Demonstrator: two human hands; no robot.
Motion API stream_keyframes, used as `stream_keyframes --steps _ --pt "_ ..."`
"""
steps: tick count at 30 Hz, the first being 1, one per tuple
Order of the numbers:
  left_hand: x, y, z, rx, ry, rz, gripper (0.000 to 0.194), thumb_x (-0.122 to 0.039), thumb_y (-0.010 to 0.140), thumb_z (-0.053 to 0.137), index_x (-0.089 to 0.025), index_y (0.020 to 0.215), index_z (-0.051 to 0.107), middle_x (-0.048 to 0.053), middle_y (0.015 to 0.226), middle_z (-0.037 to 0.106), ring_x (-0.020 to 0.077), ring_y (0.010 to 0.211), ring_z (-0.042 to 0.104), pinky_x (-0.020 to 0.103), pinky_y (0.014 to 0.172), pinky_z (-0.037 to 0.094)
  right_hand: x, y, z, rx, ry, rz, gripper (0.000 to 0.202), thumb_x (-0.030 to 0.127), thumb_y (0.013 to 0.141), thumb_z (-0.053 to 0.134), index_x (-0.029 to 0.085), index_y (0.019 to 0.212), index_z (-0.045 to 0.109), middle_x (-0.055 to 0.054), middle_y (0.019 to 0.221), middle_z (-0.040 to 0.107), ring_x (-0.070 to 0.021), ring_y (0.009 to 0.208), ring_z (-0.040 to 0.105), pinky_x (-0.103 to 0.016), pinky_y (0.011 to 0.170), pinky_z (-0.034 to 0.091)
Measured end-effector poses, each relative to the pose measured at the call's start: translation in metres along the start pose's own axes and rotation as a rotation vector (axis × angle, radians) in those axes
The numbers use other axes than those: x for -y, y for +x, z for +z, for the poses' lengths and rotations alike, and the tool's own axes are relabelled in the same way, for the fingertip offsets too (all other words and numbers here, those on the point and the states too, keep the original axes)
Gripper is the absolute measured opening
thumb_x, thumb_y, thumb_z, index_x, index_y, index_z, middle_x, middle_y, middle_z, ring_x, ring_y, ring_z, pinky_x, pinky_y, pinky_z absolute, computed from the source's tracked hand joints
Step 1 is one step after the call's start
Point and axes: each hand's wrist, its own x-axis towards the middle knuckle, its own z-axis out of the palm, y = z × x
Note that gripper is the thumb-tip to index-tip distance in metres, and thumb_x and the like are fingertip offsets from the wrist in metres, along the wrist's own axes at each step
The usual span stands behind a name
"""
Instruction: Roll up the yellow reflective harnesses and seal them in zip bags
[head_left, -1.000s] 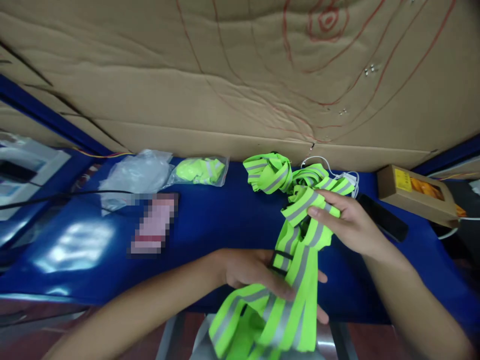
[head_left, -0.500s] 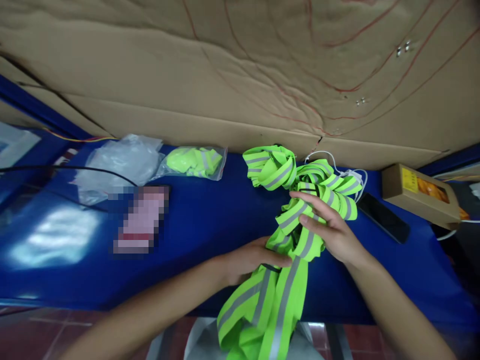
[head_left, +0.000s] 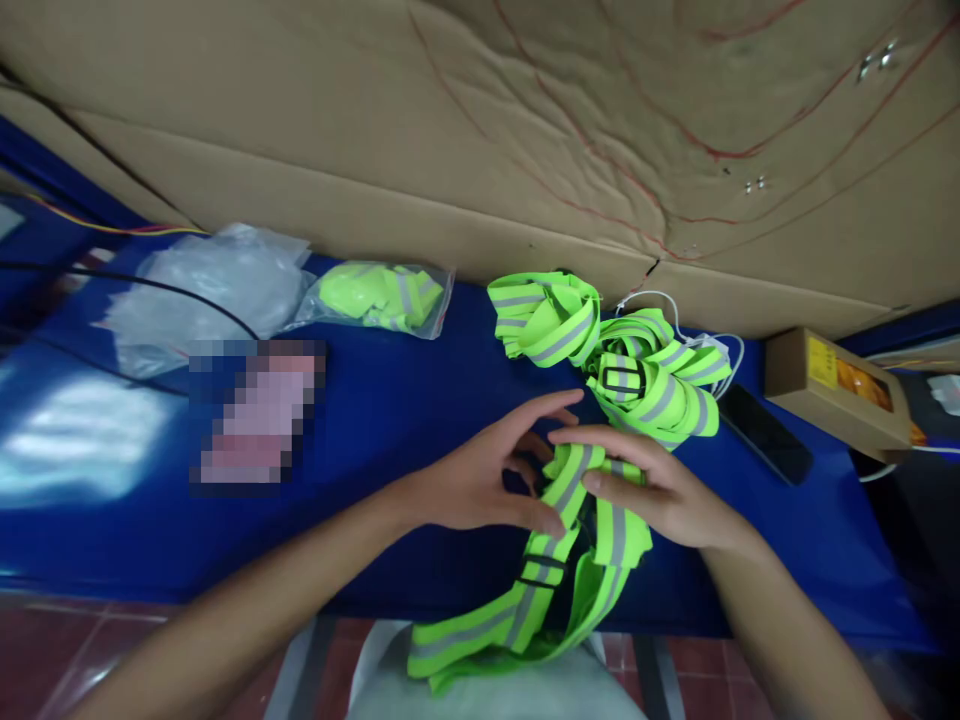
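Note:
A yellow-green reflective belt (head_left: 616,540) with a grey stripe lies partly folded near the front of the table. Its lower loop droops past the table's edge over the lap, and a black buckle (head_left: 543,571) sits on it. My right hand (head_left: 660,485) holds the folded part between thumb and fingers. To its left, my left hand (head_left: 480,470) is spread in a curve, its thumb against the strap and its fingers apart. Just behind the hands, another coiled belt (head_left: 660,400) shows a black buckle. Left of that coil is a further belt bundle (head_left: 544,315).
A clear bag (head_left: 382,298) with a similar belt and a pile of plastic bags (head_left: 217,285) lie at the back left. A blurred pink item (head_left: 259,415) lies in front. On the right are a black phone (head_left: 765,435), a white cable and a cardboard box (head_left: 836,390). Cardboard walls the back.
My left hand has loosened from the strap and spread its fingers. The right hand has come lower and nearer with the folded part, away from the coil behind. The view has shifted slightly.

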Motion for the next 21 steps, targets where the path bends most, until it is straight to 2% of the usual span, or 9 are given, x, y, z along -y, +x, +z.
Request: stream_keyframes --steps 2,5,7,8,11,13,15,21 --pt "0.003 0.000 0.004 0.022 0.197 0.151 0.106 -0.043 0.068 0.093 -0.043 0.157 0.036 0.011 0.156 0.043 0.0350 0.138 0.049 0.048 0.110 0.049 -0.007 0.003 0.003 -0.049 0.042 -0.044 0.041 0.024 0.099 0.065 0.034 0.139 0.061 0.001 0.134 0.070 -0.0189 0.119 0.069 -0.031 0.102 0.057" --pt "0.010 0.000 0.008 0.050 0.423 0.238 0.105 -0.045 0.078 0.085 -0.038 0.163 0.024 0.013 0.161 0.038 0.0374 0.151 0.035 0.054 0.124 0.033 -0.012 0.007 0.010 -0.109 0.047 -0.070 0.038 0.026 0.099 0.065 0.032 0.137 0.061 -0.001 0.132 0.070 -0.0187 0.116 0.068 -0.028 0.094 0.058" --pt "0.014 0.000 0.010 0.034 0.518 0.194 0.102 -0.050 0.084 0.078 -0.035 0.165 0.017 0.016 0.165 0.032 0.0380 0.152 0.034 0.054 0.123 0.036 -0.012 0.009 0.014 -0.211 0.050 -0.024 0.034 0.030 0.101 0.062 0.031 0.135 0.062 -0.002 0.133 0.069 -0.0175 0.108 0.070 -0.027 0.087 0.058" --pt "0.015 -0.001 0.010 0.030 0.555 0.171 0.100 -0.053 0.085 0.076 -0.035 0.164 0.017 0.016 0.166 0.031 0.0385 0.152 0.036 0.054 0.121 0.039 -0.011 0.010 0.016 -0.279 0.058 0.013 0.031 0.033 0.102 0.060 0.031 0.133 0.063 -0.002 0.129 0.070 -0.0153 0.097 0.071 -0.025 0.080 0.058" --pt "0.015 -0.003 0.011 0.043 0.611 0.147 0.098 -0.059 0.082 0.075 -0.037 0.161 0.023 0.016 0.162 0.035 0.0383 0.146 0.046 0.055 0.114 0.047 -0.010 0.013 0.020 -0.408 0.104 0.096 0.024 0.040 0.102 0.059 0.031 0.121 0.069 0.000 0.104 0.076 -0.0094 0.062 0.060 -0.022 0.056 0.048" --pt "0.015 -0.005 0.012 0.041 0.633 0.146 0.094 -0.060 0.081 0.075 -0.036 0.158 0.027 0.016 0.157 0.040 0.0368 0.138 0.054 0.054 0.109 0.052 -0.010 0.015 0.021 -0.418 0.131 0.106 0.022 0.042 0.100 0.063 0.030 0.115 0.072 0.001 0.096 0.077 -0.0101 0.060 0.059 -0.023 0.055 0.047" --pt "0.017 -0.006 0.014 -0.013 0.658 0.158 0.087 -0.061 0.082 0.074 -0.035 0.155 0.034 0.015 0.151 0.046 0.0354 0.131 0.060 0.053 0.105 0.054 -0.012 0.016 0.023 -0.447 0.149 0.120 0.021 0.044 0.098 0.064 0.029 0.109 0.073 0.000 0.096 0.077 -0.0122 0.065 0.063 -0.024 0.059 0.049" --pt "0.032 -0.005 0.026 -0.231 0.667 0.265 0.077 -0.063 0.081 0.073 -0.026 0.142 0.043 0.015 0.133 0.054 0.0323 0.119 0.064 0.049 0.096 0.058 -0.017 0.024 0.023 -0.671 0.190 0.180 0.026 0.048 0.095 0.067 0.023 0.090 0.073 0.000 0.079 0.075 -0.0163 0.073 0.069 -0.028 0.070 0.054"
